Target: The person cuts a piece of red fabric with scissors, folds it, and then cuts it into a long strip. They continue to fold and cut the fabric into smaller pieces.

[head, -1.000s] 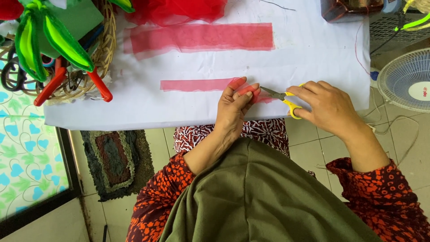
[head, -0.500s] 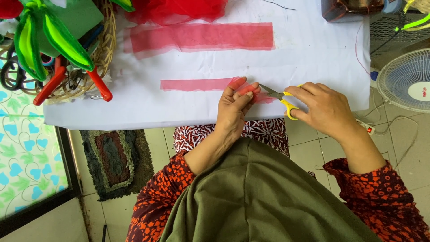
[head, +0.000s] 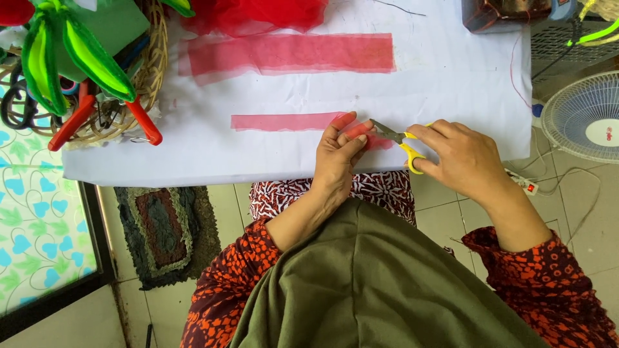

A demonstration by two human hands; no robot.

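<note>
- Your right hand [head: 461, 158] grips yellow-handled scissors [head: 400, 143], blades parted at the strip's end.
- Your left hand [head: 340, 158] pinches the narrow red mesh strip [head: 284, 121], lying on the white sheet [head: 451, 90].
- Wider red strip [head: 290, 54] lies beyond.

The person wears a long-sleeved top in dark maroon, scattered all over with small orange-red blotches, its sleeves ending short of the wrists. A plain olive-green cloth hangs down the front in soft folds, over a lap garment printed in dark red and white. The left hand [head: 338, 154] and right hand [head: 461, 158] are bare, without rings or gloves.
</note>
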